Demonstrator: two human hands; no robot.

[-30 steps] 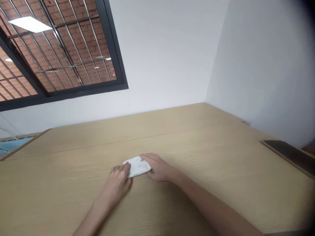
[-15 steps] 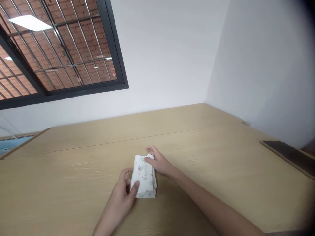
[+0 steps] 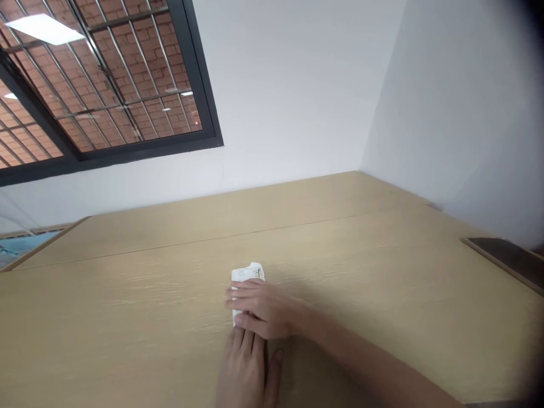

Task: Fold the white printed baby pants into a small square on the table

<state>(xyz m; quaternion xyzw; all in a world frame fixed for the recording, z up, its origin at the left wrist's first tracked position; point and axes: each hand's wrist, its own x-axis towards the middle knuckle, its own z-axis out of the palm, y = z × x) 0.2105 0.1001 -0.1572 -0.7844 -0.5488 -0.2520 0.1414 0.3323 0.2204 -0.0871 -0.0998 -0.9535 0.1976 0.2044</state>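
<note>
A folded white cloth with a small printed pattern lies on the wooden tabletop, mostly hidden under both hands. Across its middle my right hand lies flat, fingers stretched to the left. My left hand rests palm down over the near end, its fingers pointing away from me and its thumb out to the right. The fingertips of the left hand meet the right thumb. Only the far end and a strip along the left side of the cloth show.
The light wooden tabletop has a seam running across it. Behind it stand a white wall and a dark-framed window with metal bars. A dark inset panel is at the right, and something light blue lies beyond the left edge.
The cloth looks narrower now. My right hand has come from its far right corner to lie across it, and my left hand has moved from its left side onto the near end.
</note>
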